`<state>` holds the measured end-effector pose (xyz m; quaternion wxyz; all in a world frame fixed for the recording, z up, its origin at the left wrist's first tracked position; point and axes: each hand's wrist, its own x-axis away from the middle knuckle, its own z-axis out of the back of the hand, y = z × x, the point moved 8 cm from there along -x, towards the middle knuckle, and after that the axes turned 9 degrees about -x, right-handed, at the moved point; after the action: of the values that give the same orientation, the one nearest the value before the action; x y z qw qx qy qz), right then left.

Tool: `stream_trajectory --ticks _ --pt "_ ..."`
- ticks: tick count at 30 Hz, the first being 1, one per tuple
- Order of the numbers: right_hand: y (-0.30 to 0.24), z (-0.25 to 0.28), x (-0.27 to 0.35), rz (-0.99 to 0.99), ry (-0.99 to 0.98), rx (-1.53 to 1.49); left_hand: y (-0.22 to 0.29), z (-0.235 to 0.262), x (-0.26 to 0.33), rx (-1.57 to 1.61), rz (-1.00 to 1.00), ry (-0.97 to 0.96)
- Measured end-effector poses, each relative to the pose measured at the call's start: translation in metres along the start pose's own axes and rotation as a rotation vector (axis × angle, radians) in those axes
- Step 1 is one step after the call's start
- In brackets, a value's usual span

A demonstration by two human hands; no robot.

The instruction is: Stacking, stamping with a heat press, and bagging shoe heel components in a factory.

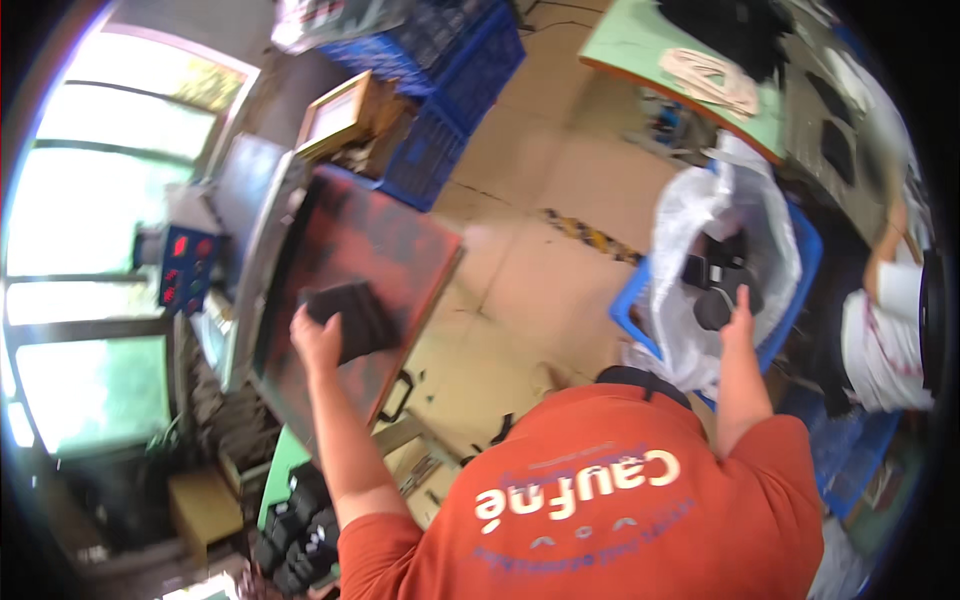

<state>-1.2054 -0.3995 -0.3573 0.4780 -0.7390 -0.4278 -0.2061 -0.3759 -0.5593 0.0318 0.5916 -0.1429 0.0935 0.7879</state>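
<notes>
On roomy board (365, 228), left hand (318, 342), stack (360, 318) near edge

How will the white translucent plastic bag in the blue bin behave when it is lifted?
The white plastic bag is probably floppy, since its sides crease and wrinkle. It looks thin, so it should be light by itself. The black pieces inside may make its lower part sag.

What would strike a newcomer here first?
Probably the person's orange-red shirt, filling the lower middle. At left, the left fingers touch a black layered stack on a flat red-and-black board; at right, the right fingers are inside a white plastic bag lining a blue crate.
</notes>
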Motion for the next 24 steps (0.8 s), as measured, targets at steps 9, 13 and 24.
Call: stream_trajectory --ticks 9,13,24 --pt "-0.061 -0.145 0.098 1.039 0.338 1.268 0.006 0.006 0.012 0.080 0.231 -0.141" --pt "0.055 -0.297 0.221 0.977 -0.770 0.814 -0.025 0.002 0.020 0.397 0.377 -0.190" --pt "0.427 -0.409 0.505 0.413 -1.478 1.250 -0.090 -0.042 0.045 1.002 0.430 -0.241"
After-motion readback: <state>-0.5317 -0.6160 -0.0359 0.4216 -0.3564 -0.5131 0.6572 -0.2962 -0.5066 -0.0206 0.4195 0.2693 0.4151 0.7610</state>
